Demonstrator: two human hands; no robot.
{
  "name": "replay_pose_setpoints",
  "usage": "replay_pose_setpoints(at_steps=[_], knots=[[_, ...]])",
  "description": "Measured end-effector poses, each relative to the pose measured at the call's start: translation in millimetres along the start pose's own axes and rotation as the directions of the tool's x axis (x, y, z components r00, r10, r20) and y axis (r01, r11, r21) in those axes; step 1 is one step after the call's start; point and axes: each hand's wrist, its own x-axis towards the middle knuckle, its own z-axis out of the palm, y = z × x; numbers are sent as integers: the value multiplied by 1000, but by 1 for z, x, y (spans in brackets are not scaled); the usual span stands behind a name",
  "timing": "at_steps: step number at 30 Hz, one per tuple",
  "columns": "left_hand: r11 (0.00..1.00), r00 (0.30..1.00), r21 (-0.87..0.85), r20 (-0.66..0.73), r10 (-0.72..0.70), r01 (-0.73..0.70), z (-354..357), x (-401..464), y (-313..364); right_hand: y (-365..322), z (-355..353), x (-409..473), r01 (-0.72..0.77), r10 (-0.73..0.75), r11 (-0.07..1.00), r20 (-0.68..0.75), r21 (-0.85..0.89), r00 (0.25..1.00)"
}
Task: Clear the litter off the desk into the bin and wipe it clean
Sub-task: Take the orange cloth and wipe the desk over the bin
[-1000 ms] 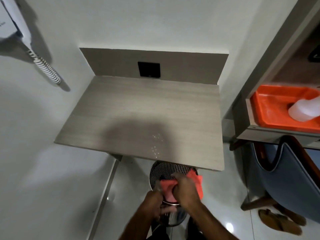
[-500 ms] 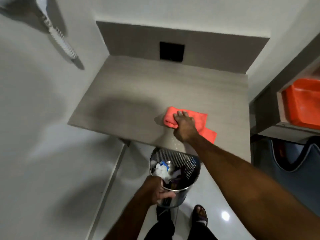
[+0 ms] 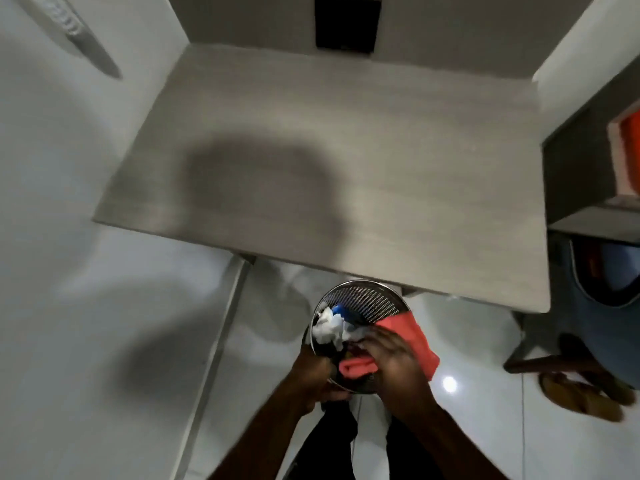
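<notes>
Setting: grey wood-grain desk (image 3: pixel 346 140) fitted into a white-walled alcove, black square wall plate (image 3: pixel 348 24) on the back panel above the desk's far edge. Glossy white tile floor below. Frame is motion-blurred; fine detail soft.

Right hand (image 3: pixel 398 362): over the mouth of the bin, fingers curled and closed on a bunched orange-red cloth (image 3: pixel 412 336). One fold of the cloth shows under the palm; a longer flap hangs over the bin's right rim.

Left hand (image 3: pixel 313 374): closed on the near-left rim of the bin, thumb side toward the body.

Bin (image 3: pixel 363 299): round, perforated metal, on or just above the floor (cannot tell which), just in front of the desk's near edge, toward its right corner; the far rim is tucked slightly under that edge. Inside: crumpled white paper (image 3: pixel 327 325) against the left wall, a small blue item (image 3: pixel 340 310) just beyond it, both partly hidden by the hands.

Desk top: bare of objects. A broad dark shadow covers its near-centre area.

Surroundings: right of the desk, a grey shelf unit (image 3: pixel 588 161) with an orange tray (image 3: pixel 632 150) at the frame edge. Below it, a blue chair (image 3: pixel 602 306) and a brown sandal (image 3: pixel 581 396) on the floor. Dark trouser legs (image 3: pixel 332 441) at bottom centre. Upper left wall: a blurred white object, not identifiable.
</notes>
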Motion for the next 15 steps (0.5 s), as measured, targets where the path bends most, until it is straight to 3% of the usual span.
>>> replay_pose_setpoints(at_steps=[3,6,10,13,15], knots=[[997,998,-33,10,-68,69,10,52,-34,40,35,-5,-124,134,989,-144,74,980],[985,987,-78,-20,-157,155,20,117,-69,85,71,-8,-202,266,945,-241,257,933],[963,965,-89,-45,-258,254,35,202,-110,158,108,-8,-366,398,908,-143,206,906],[964,964,-53,-28,-263,262,48,249,-133,201,124,-4,-413,417,908,-37,71,908],[965,965,-36,-16,-261,261,57,273,-148,218,134,-1,-415,421,903,-43,112,906]])
